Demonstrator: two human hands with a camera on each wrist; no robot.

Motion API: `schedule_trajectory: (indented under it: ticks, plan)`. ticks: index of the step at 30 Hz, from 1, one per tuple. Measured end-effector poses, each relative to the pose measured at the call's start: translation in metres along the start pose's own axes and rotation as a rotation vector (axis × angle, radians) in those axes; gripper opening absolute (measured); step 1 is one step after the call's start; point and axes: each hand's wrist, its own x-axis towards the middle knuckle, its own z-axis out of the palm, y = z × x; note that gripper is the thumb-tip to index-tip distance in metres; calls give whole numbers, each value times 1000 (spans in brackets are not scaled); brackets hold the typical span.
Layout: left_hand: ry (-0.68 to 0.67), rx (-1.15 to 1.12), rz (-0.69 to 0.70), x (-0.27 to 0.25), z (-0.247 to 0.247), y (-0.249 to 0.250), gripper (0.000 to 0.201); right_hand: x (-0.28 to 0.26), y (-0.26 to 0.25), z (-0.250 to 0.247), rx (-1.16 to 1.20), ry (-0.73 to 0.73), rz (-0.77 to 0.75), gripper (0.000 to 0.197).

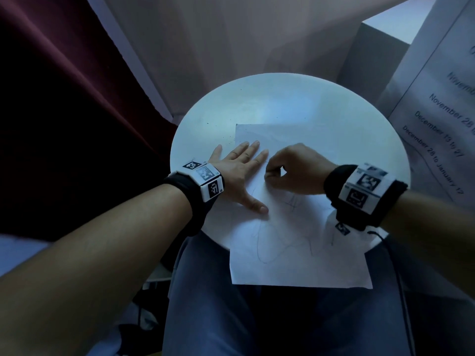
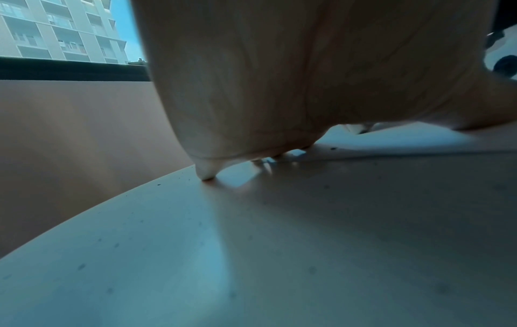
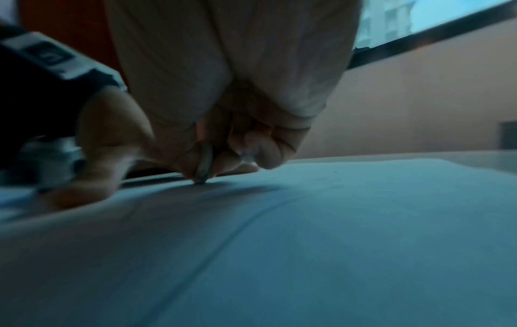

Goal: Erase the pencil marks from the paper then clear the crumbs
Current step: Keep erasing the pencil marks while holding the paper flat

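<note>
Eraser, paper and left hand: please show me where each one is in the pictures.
eraser (image 3: 202, 171): right wrist view, on its lower end near the paper.
paper (image 1: 295, 265): head view, on its bare near part.
left hand (image 1: 237, 173): head view, on the back of the hand.

Left hand (image 1: 237, 173) flat on paper (image 1: 295, 255), right hand (image 1: 298, 170) curled beside it.

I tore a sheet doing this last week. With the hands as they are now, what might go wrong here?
The paper hangs over the near edge of the table, unsupported, so rubbing there may crease or tear it. The left hand presses only the left side, so the sheet could buckle under the eraser that the right hand pinches. Crumbs already lie on the table and could get swept to the floor.
</note>
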Motion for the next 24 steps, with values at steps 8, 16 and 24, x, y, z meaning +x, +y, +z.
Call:
schedule_trajectory:
  ticks: [8, 16, 24]
  plan:
    - [0, 0, -3, 0, -1, 1, 136, 9, 2, -1, -54, 25, 18, 16]
    - [9, -16, -3, 1, 0, -1, 137, 20, 36, -22, 33, 116, 184, 12]
    - [235, 52, -7, 11, -19, 31, 103, 15, 56, -22, 257, 169, 255, 10]
